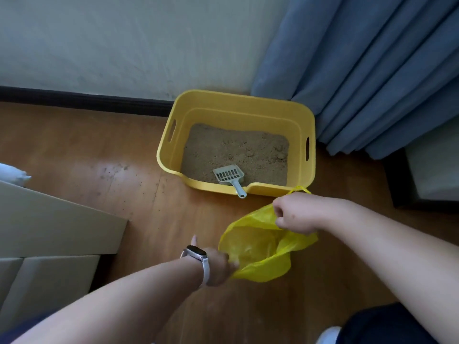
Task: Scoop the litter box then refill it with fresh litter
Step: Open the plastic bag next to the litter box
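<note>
A pale wall (99,45) fills the top of the frame, above a brown wooden floor (87,150). A blue curtain (372,70) hangs in folds at the upper right. Flat cardboard boxes (49,232) lie at the lower left. A yellow litter box (238,101) with slot handles on its two short sides sits on the floor at the centre, against the wall and touching the curtain. Sandy brown litter (236,150) covers its bottom, well below the rim. Just in front of it, at lower centre, a thin yellow bag (258,247) is held open between two bare hands. The right hand (298,214) is above it, its grip closed, fingers curled and pinching the bag's upper edge. The left hand (218,266) is below, its grip closed on the bag's lower edge, the fingertips hidden by the plastic. A small grey slotted scoop (228,175) lies on the litter at the near side of the litter box, its handle resting over a dip in the front rim and pointing toward the bag; neither hand touches it. A pale watch (196,254) is on the left wrist.
</note>
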Demonstrator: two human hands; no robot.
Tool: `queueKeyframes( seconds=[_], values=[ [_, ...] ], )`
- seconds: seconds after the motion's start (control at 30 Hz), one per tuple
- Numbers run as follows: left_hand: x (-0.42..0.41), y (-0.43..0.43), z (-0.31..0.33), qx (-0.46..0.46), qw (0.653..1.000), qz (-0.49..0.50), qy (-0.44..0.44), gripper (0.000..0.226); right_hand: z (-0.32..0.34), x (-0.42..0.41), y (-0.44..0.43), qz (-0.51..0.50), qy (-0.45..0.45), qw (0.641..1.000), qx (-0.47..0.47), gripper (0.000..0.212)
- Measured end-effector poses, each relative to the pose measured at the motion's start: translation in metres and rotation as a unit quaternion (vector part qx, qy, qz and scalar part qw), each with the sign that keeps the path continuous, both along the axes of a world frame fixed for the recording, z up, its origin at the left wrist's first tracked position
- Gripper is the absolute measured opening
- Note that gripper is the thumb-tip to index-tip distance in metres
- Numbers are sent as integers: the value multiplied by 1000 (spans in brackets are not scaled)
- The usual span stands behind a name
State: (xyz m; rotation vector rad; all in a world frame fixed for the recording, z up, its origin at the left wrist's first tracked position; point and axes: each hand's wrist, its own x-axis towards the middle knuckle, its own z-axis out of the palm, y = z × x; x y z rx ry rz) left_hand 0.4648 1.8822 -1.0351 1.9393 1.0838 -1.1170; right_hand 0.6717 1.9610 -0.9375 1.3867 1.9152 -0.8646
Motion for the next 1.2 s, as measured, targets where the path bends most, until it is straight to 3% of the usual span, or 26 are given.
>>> queueKeyframes(
  seconds=[0.1,0.17,0.2,0.27,0.33,0.37,0.43,0.53,0.57,0.7,0.87,1.0,1.07,1.13,1.2],
  values=[
    [-1,10,-13,105,993,58,-22,53,-17,7,-9,-18,2,1000,12,12],
    [5,15,-18,179,974,95,-100,54,-23,9,-16,-27,22,999,12,9],
    [10,16,-17,170,964,135,-155,51,-24,9,-18,-32,34,999,17,9],
    [20,14,-16,63,936,243,-248,48,-21,9,-18,-50,63,996,43,9],
    [35,11,-10,-38,899,300,-317,60,-16,8,-14,-72,94,990,76,8],
    [42,8,-8,-50,898,287,-330,70,-14,7,-12,-81,105,987,89,8],
    [53,2,-8,2,936,181,-302,82,-9,8,-9,-92,115,984,102,9],
    [51,-4,-15,108,961,10,-255,42,-5,14,-7,-97,107,984,102,11],
    [47,-4,-18,127,957,-34,-259,31,-5,16,-7,-97,99,985,103,11],
    [26,0,-25,164,933,-140,-288,29,-4,27,-7,-60,43,993,96,12],
    [17,21,-14,151,914,-256,-277,16,-18,26,-20,38,-67,995,59,23],
    [4,40,-1,259,857,-281,-345,2,-36,15,-37,121,-166,979,2,29],
    [-1,43,1,284,834,-283,-378,9,-41,3,-41,181,-145,971,55,25],
    [-5,39,2,301,829,-286,-374,12,-52,-11,-43,214,-53,965,144,21],
    [-10,32,-1,309,830,-288,-364,14,-68,-23,-42,205,32,965,161,21]
  ],
)
